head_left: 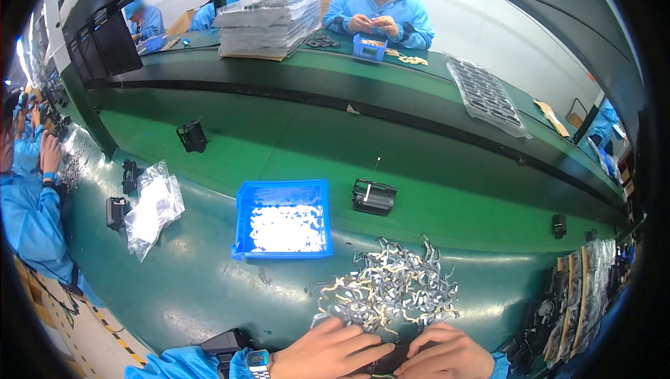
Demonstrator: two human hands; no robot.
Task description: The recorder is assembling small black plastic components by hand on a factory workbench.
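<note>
— Both hands are right at the near edge of the green bench: left hand (328, 351), with a wristwatch (258, 361) on that wrist, and right hand (447, 354), fingers curled in toward each other around a small dark part (387, 361) pinched between them.

— Clenched on it, would you say?

— Both look closed on it, yes, though most of the part is buried under the fingers, so I can't make out its shape. My read is that it's a light, rigid plastic piece, best held by its outer sides with the fingertips.

— And that tangle just beyond the knuckles?

— A heap of metal clips (387, 288), grey and brass-coloured, lying loose on the bench and almost touching the fingertips. Thin, springy, probably sharp-edged and prone to hooking together, so I'd lift one by its end.

— Anything further out?

— A blue bin (241, 222) of small white pieces sits left of the heap, toward the bench's middle. A black housing (373, 197) lies just right of the bin, and a clear plastic bag (153, 208) rests near the left edge.
</note>
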